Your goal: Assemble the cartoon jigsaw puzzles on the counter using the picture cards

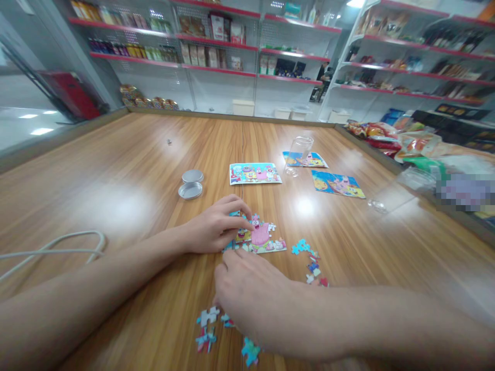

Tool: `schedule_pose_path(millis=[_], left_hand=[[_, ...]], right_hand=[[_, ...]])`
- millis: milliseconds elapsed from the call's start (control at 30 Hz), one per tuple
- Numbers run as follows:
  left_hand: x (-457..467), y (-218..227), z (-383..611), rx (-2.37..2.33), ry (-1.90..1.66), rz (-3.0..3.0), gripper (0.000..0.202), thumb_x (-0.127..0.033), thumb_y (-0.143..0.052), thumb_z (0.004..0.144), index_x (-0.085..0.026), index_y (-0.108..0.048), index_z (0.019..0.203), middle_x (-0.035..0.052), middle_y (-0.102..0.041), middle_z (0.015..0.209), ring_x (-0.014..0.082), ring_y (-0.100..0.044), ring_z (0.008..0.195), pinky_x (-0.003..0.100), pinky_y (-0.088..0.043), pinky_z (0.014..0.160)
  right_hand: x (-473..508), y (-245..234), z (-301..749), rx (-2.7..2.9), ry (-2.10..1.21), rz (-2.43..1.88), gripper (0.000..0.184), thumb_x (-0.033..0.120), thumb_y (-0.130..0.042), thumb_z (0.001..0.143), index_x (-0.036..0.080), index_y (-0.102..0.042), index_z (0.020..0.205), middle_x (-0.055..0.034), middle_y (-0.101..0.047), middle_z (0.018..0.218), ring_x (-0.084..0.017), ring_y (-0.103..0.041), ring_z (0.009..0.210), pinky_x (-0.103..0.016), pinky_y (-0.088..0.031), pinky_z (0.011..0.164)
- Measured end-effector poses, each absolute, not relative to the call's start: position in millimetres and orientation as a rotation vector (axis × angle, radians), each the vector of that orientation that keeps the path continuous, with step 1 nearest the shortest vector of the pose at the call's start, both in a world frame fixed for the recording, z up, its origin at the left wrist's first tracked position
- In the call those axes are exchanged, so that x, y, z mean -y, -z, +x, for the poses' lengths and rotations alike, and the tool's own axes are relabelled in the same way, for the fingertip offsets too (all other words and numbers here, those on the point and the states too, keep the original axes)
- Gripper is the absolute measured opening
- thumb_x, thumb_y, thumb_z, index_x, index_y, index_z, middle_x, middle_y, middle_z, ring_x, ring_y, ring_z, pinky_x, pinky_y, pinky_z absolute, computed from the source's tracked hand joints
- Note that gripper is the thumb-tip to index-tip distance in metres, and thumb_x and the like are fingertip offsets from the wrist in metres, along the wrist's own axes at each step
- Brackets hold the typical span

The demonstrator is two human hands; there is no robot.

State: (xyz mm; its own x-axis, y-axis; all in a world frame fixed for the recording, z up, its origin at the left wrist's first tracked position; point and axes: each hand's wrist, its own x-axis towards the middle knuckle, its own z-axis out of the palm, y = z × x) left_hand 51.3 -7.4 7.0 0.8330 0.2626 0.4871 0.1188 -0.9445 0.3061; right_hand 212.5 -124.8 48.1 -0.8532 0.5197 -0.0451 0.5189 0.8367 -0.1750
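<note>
A partly assembled jigsaw puzzle (pixel 261 234) lies on the wooden table, showing a pink starfish character and part of a yellow one. My left hand (pixel 216 226) rests over its left side, fingers apart and bent, fingertips touching the pieces. Just below the puzzle's lower edge is my right hand (pixel 251 283), back up, fingers curled under; whatever they pinch is hidden. Loose puzzle pieces (pixel 209 315) lie left of and below the right hand, among them a light blue piece (pixel 250 351). More loose pieces (pixel 303 247) form a curve to the right of the puzzle.
Beyond the puzzle lies a picture card (pixel 255 173). Two more cards (pixel 338 184) lie right, near a clear cylinder (pixel 297 154) and another clear container (pixel 398 190). Two round metal lids (pixel 190 190) sit left. A white cable (pixel 58 239) crosses the left edge. Stocked shelves (pixel 216 38) stand behind.
</note>
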Motion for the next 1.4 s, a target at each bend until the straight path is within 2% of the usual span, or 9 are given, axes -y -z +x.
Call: schedule_pose_path(millis=[267,467,567,733,867,1000,1100,1267,1400], left_hand=[[4.0,-3.0,50.5,-0.285,-0.819,2.758,0.035,-0.003,-0.051,0.087,-0.021,-0.071,0.110,0.0109,-0.063,0.108,0.0221,-0.057,0.101,0.041,-0.050,0.091],[3.0,-2.1,52.8,-0.281,-0.859,2.762,0.036,-0.004,-0.051,0.086,-0.022,-0.072,0.109,0.0101,-0.065,0.106,0.0217,-0.058,0.100,0.040,-0.051,0.089],[3.1,-3.5,54.3,-0.274,-0.872,2.771,0.034,-0.005,-0.051,0.085,-0.021,-0.072,0.106,0.0103,-0.065,0.105,0.0219,-0.059,0.098,0.040,-0.051,0.088],[3.1,-4.6,54.8,-0.271,-0.884,2.778,0.032,-0.005,-0.051,0.084,-0.019,-0.073,0.104,0.0108,-0.065,0.103,0.0222,-0.060,0.096,0.041,-0.051,0.088],[3.2,-3.7,53.3,-0.283,-0.879,2.767,0.033,-0.005,-0.051,0.086,-0.021,-0.073,0.106,0.0102,-0.065,0.104,0.0219,-0.060,0.097,0.041,-0.051,0.088],[2.6,-3.7,50.7,-0.273,-0.816,2.761,0.032,-0.008,-0.054,0.089,-0.022,-0.071,0.111,0.0105,-0.065,0.109,0.0228,-0.060,0.103,0.042,-0.051,0.092],[3.2,-4.3,50.6,-0.223,-0.717,2.788,0.033,-0.013,-0.056,0.092,-0.023,-0.068,0.121,0.0114,-0.065,0.122,0.0248,-0.059,0.112,0.045,-0.051,0.098],[7.4,-1.5,52.5,-0.112,-0.591,2.826,0.044,-0.020,-0.059,0.094,-0.023,-0.058,0.137,0.0117,-0.060,0.139,0.0290,-0.051,0.133,0.047,-0.049,0.109],[8.2,1.2,50.5,-0.138,-0.553,2.838,0.048,-0.020,-0.057,0.095,-0.023,-0.054,0.143,0.0105,-0.058,0.144,0.0295,-0.047,0.139,0.049,-0.049,0.112]], right_hand=[[124.7,-54.4,226.7,2.918,-0.296,-1.010,0.009,0.019,-0.066,0.086,0.011,-0.067,0.081,-0.0082,-0.066,0.072,-0.018,-0.053,0.060,-0.032,-0.030,0.053],[116.4,-53.7,233.4,2.980,-0.459,-0.879,0.012,0.005,-0.060,0.081,0.013,-0.068,0.078,-0.0070,-0.066,0.076,-0.014,-0.046,0.059,-0.031,-0.025,0.053],[115.2,-59.0,231.3,2.969,-0.505,-0.922,0.012,0.006,-0.061,0.083,0.012,-0.071,0.084,-0.0094,-0.068,0.084,-0.015,-0.051,0.065,-0.030,-0.028,0.055],[122.8,-52.4,220.8,2.905,-0.493,-0.930,0.020,0.031,-0.065,0.092,0.012,-0.071,0.086,-0.0110,-0.067,0.086,-0.021,-0.058,0.076,-0.033,-0.036,0.063],[123.9,-57.2,223.1,2.929,-0.502,-0.765,0.017,0.022,-0.058,0.095,0.014,-0.071,0.087,-0.0089,-0.066,0.087,-0.020,-0.057,0.077,-0.033,-0.039,0.065],[110.8,-81.5,262.6,2.781,-0.605,-0.865,0.015,0.017,-0.056,0.096,0.015,-0.071,0.093,-0.0080,-0.068,0.095,-0.018,-0.061,0.087,-0.030,-0.044,0.074],[105.8,-87.3,315.2,2.575,-0.444,-1.142,0.017,0.010,-0.054,0.095,0.016,-0.070,0.096,-0.0051,-0.069,0.090,-0.016,-0.063,0.085,-0.029,-0.045,0.076],[117.6,-55.6,382.5,2.291,-0.327,-1.480,0.012,0.014,-0.057,0.093,0.018,-0.069,0.094,-0.0047,-0.070,0.090,-0.016,-0.063,0.082,-0.029,-0.046,0.074],[125.4,-37.0,388.0,2.267,-0.516,-1.590,0.007,0.023,-0.064,0.091,0.017,-0.068,0.090,-0.0033,-0.066,0.083,-0.014,-0.060,0.073,-0.027,-0.045,0.066]])
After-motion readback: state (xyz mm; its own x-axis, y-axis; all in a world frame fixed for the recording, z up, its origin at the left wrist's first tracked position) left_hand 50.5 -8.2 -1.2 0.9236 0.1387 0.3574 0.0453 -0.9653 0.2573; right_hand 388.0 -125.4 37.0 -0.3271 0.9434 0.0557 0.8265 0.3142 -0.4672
